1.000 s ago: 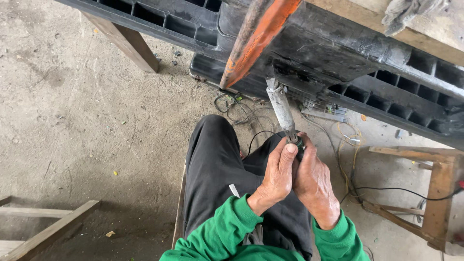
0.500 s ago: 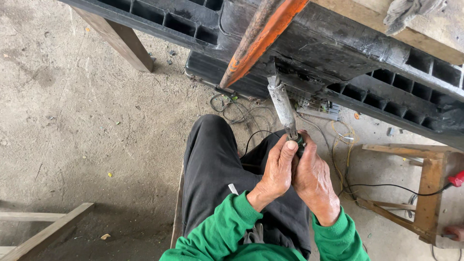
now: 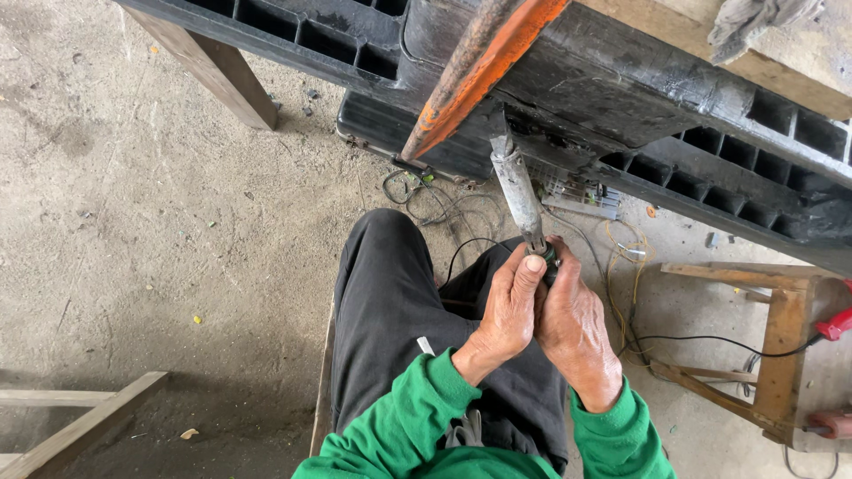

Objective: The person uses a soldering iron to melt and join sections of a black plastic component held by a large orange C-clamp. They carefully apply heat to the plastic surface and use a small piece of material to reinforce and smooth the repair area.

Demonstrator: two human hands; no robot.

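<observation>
I sit with black trousers and green sleeves in view. My left hand and my right hand are pressed together over my lap, both wrapped around the lower end of a grey metal rod-like tool. The tool rises from my hands up to the underside of a black plastic panel. A small dark green part shows between my fingertips, mostly hidden. A black cable loops out from beneath my hands.
A rusty orange bar slants over the black panel. Tangled wires and a small circuit board lie on the concrete floor. A wooden stool frame stands at right, wooden planks at lower left, a wooden leg at top left.
My hands keep the same hold on the tool. The view has shifted slightly, so the wooden frames sit lower and further right.
</observation>
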